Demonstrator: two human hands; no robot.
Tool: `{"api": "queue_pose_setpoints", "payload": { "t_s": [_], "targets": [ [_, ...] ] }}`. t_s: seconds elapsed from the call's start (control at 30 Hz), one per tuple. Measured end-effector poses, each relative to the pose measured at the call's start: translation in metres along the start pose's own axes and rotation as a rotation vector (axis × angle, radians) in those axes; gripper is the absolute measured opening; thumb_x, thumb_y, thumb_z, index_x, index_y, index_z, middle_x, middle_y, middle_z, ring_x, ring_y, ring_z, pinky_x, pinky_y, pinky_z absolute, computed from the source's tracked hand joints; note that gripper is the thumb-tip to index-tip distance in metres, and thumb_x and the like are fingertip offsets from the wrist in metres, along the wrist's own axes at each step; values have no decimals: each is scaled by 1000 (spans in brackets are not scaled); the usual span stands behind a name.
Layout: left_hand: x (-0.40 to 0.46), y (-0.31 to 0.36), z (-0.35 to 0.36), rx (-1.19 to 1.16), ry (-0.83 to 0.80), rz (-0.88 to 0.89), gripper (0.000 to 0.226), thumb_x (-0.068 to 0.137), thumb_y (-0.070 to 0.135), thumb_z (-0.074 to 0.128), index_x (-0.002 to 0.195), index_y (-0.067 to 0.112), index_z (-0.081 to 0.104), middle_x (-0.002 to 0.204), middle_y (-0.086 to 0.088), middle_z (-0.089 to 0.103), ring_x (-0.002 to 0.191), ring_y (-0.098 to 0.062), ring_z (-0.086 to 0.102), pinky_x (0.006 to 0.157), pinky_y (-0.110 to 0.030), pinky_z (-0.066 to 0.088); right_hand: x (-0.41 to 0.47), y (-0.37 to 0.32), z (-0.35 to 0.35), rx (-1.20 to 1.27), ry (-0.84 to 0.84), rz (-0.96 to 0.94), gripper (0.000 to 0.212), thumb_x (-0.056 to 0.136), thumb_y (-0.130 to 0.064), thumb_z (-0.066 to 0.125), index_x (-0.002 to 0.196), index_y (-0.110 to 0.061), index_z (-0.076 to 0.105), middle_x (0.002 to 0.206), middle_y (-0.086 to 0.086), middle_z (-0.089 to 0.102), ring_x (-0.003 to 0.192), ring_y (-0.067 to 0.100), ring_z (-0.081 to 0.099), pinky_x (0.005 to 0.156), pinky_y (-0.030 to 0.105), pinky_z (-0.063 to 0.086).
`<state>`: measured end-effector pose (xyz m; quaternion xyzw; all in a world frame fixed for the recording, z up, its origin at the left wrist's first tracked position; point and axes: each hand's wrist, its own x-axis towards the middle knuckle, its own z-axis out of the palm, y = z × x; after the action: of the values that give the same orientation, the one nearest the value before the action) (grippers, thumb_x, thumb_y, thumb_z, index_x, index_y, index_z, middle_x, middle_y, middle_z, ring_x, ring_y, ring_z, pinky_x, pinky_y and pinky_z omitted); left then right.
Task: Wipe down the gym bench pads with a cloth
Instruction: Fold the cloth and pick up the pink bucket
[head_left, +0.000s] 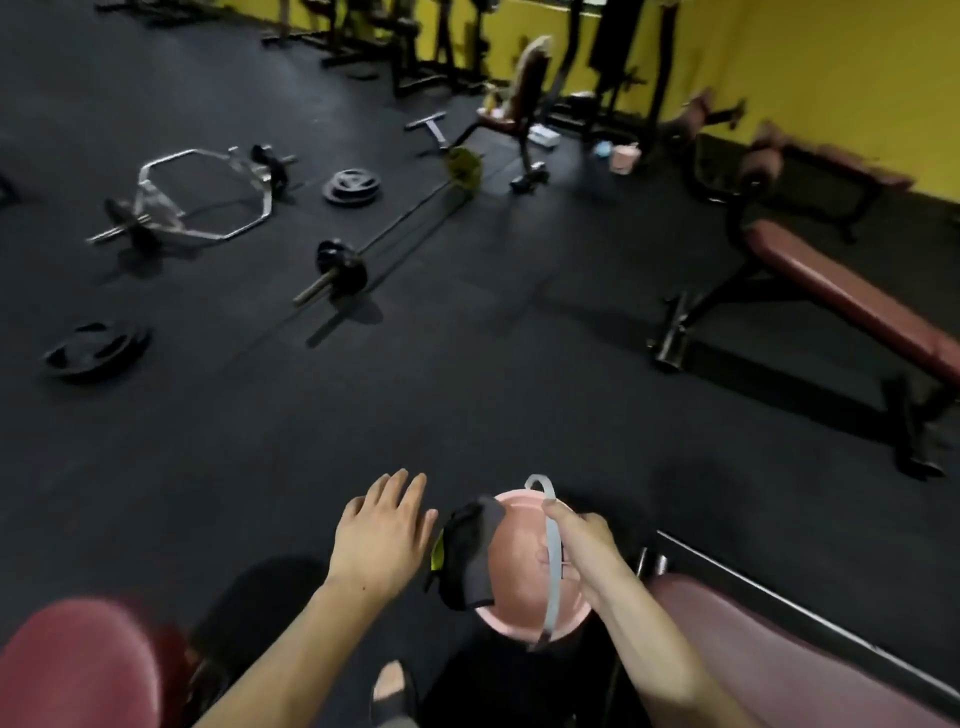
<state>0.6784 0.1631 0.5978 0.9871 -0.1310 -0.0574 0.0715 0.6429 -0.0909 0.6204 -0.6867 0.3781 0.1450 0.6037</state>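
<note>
My right hand (582, 545) grips the grey handle (553, 566) of a pink bucket (519, 587) and holds it above the floor. A dark cloth (470, 553) with a yellow-green edge hangs over the bucket's left rim. My left hand (382, 530) hovers just left of the cloth, fingers straight, touching nothing. A maroon bench pad (769, 649) lies at the lower right, beside the bucket. Another maroon pad (78, 670) fills the lower left corner. A third maroon bench (852, 301) slopes on a black frame at the right.
Black rubber floor (467, 395) spreads ahead. On it lie a barbell (400, 228), a hex bar (202, 197) and loose weight plates (96, 351). An upright bench (524, 98) and racks stand by the yellow wall (831, 67). My foot (392, 686) shows below the bucket.
</note>
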Motion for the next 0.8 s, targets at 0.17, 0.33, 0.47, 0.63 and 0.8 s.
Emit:
{"api": "queue_pose_setpoints", "payload": {
  "t_s": [0.17, 0.33, 0.47, 0.63, 0.8],
  "targets": [
    [136, 11, -43, 37, -2, 227, 63, 105, 55, 19, 155, 24, 41, 159, -1, 44, 148, -21, 39, 112, -40, 42, 49, -76, -10, 140, 165, 2, 28, 98, -32, 64, 100, -4, 71, 79, 13, 76, 72, 26, 75, 77, 42, 65],
    [253, 53, -73, 11, 14, 375, 63, 106, 54, 17, 161, 25, 28, 166, 0, 30, 154, -19, 25, 120, -40, 32, 110, -142, -37, 274, 259, 12, 42, 90, -40, 67, 101, -1, 74, 86, 16, 76, 78, 30, 75, 85, 49, 63],
    [345, 95, -77, 3, 41, 421, 61, 107, 53, 18, 161, 26, 23, 168, 1, 26, 156, -18, 21, 121, -40, 30, 169, -183, -68, 352, 288, 14, 46, 91, -37, 68, 103, 7, 73, 77, 14, 70, 69, 28, 72, 82, 50, 61],
    [445, 155, -64, 34, -9, 455, 60, 107, 53, 20, 161, 27, 23, 168, 2, 26, 155, -18, 21, 122, -40, 29, 248, -227, -121, 378, 295, 5, 46, 92, -41, 67, 106, 2, 72, 82, 17, 75, 72, 29, 75, 86, 53, 62],
    [532, 202, -55, 40, -65, 416, 61, 107, 53, 23, 161, 26, 24, 167, 2, 27, 155, -18, 23, 121, -41, 30, 319, -278, -158, 337, 270, 62, 32, 93, -50, 60, 100, -21, 72, 78, 13, 77, 80, 29, 77, 95, 54, 57]
  ]
}}
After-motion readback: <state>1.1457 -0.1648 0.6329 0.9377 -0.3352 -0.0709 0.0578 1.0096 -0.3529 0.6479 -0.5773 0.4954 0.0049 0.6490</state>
